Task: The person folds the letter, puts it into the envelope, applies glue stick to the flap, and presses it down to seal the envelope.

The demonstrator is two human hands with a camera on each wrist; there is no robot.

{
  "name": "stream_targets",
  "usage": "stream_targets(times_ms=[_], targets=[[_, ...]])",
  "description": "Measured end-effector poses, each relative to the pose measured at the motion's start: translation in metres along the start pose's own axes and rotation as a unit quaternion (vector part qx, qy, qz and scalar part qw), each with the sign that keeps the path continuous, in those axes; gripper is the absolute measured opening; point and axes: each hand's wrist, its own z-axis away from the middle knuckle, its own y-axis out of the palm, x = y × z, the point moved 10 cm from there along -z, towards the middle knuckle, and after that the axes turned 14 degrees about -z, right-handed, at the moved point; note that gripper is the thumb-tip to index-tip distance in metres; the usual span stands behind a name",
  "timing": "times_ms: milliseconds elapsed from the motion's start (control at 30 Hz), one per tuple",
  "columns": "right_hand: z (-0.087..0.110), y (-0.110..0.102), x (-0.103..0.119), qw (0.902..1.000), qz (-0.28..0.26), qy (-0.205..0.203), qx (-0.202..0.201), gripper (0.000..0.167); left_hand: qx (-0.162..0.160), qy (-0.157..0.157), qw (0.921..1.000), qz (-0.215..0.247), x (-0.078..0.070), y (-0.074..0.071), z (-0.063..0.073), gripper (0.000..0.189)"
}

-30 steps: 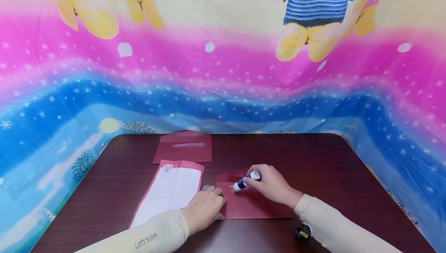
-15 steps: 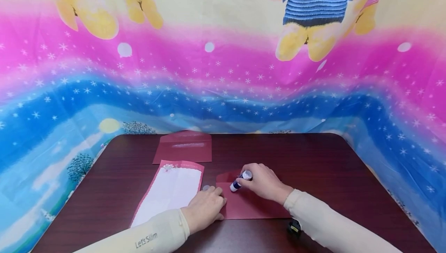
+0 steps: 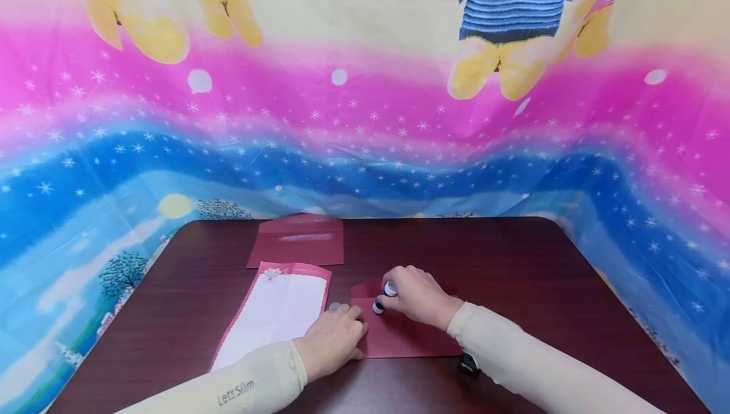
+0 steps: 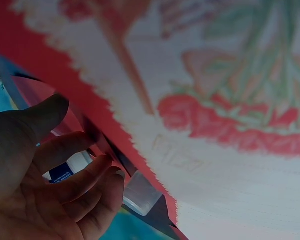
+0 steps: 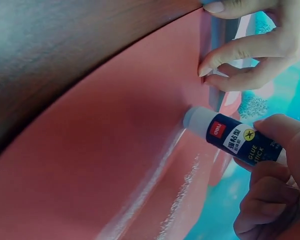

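My right grip (image 3: 421, 297) pinches the glue stick (image 5: 230, 135), thumb one side, fingers curled round the other. Stick is tilted, white end down against the red envelope (image 3: 405, 338), at its left part, close to the fold line. Label is dark blue and white with a red "deli" patch, reads GLUE STICK. A shiny pale streak (image 5: 157, 172) runs along the fold up to the stick's end; a second, rougher streak (image 5: 179, 200) sits on the flap, which is open and points away from me. My left grip (image 3: 333, 338) is spread, fingers loosely bent, thumb and fingertips resting on the envelope's left edge. Clear plastic cap (image 4: 141, 192) just beyond those fingers, between envelope and letter sheet; can't tell if it touches them. Letter sheet (image 3: 279, 312), white with red border and printed flowers, lies left of the envelope, near end under my left sleeve (image 3: 256, 379), cream with dark lettering. Second red envelope (image 3: 296, 252) beyond the sheet at the far edge, flap up, whitish streak across it. Small black object with a yellow mark (image 3: 468, 366) below my right wrist. All on the dark wood-look worktop (image 3: 485, 249); bear-print curtain (image 3: 365, 116) behind.
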Motion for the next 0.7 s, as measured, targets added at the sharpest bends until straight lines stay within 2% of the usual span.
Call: stream_targets(times_ms=[233, 467, 700], targets=[[0.000, -0.001, 0.005, 0.9999, 0.012, -0.005, 0.009, 0.016, 0.001, -0.002, 0.9999, 0.014, 0.001, 0.000, 0.000, 0.027], [0.001, -0.005, 0.001, 0.9994, 0.031, -0.008, 0.012, 0.015, 0.006, -0.004, 0.9999, 0.016, 0.001, 0.001, -0.001, 0.028], [0.006, -0.011, -0.007, 0.9997, 0.023, 0.001, 0.012, 0.018, -0.004, -0.001, 1.0000, 0.009, 0.001, -0.001, 0.000, 0.028]])
